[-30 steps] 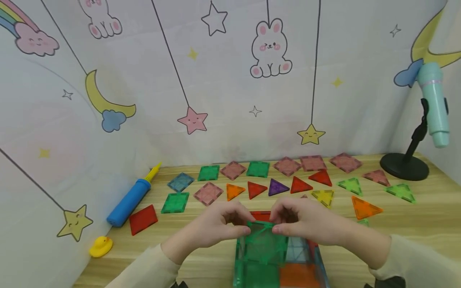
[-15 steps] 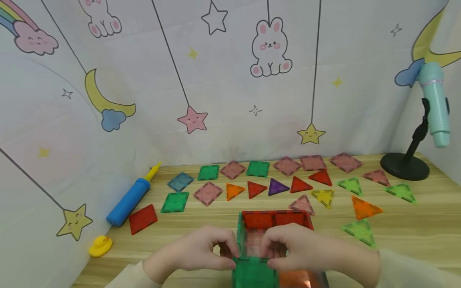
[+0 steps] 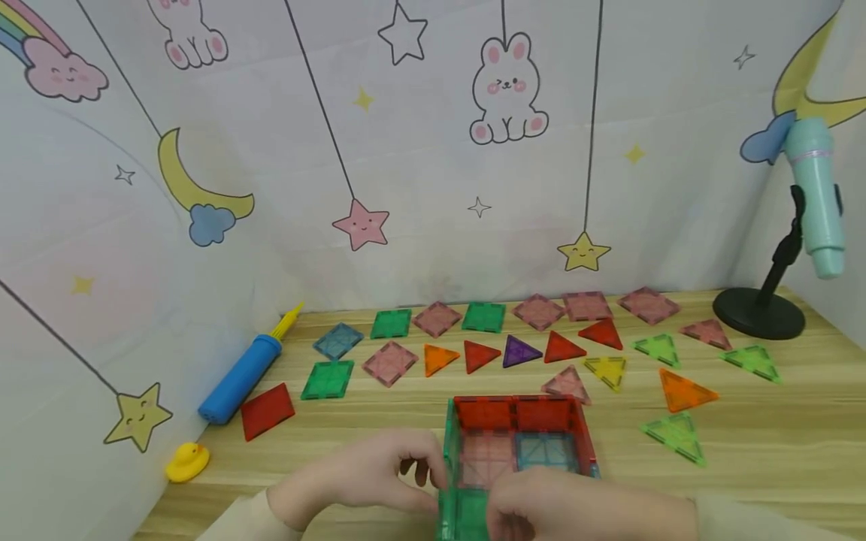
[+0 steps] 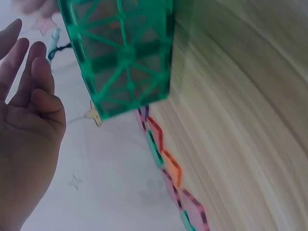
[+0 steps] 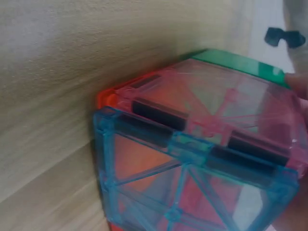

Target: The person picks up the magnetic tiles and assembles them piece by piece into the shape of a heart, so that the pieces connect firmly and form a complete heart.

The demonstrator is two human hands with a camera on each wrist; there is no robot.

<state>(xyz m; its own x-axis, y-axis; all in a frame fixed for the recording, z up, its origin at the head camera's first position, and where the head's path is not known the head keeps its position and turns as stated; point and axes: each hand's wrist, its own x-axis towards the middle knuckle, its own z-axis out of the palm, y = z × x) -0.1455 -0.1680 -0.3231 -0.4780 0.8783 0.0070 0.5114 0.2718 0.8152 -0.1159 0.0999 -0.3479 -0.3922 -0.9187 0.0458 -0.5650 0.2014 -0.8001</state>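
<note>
The box (image 3: 485, 413) stands at the near middle of the worktop (image 3: 379, 413). Its far wall is red, its left wall green. Visible floor tiles: pink tile (image 3: 483, 458) far left, blue tile (image 3: 546, 451) far right, green tile (image 3: 471, 515) near left.

Left hand (image 3: 368, 475): at the left wall, thumb and forefinger apart. Right hand (image 3: 564, 505): over the near part of the box, fingers curled; whether they grip a tile cannot be told.

Half a second ago, both hands pinched a green panel at the near side. The panel no longer shows between them; the right hand sits nearer, exposing the blue tile.

Loose tiles (image 3: 521, 352) lie beyond, unchanged. Pump (image 3: 243, 379) and duck (image 3: 188, 462): left. Microphone (image 3: 815, 195): far right.
</note>
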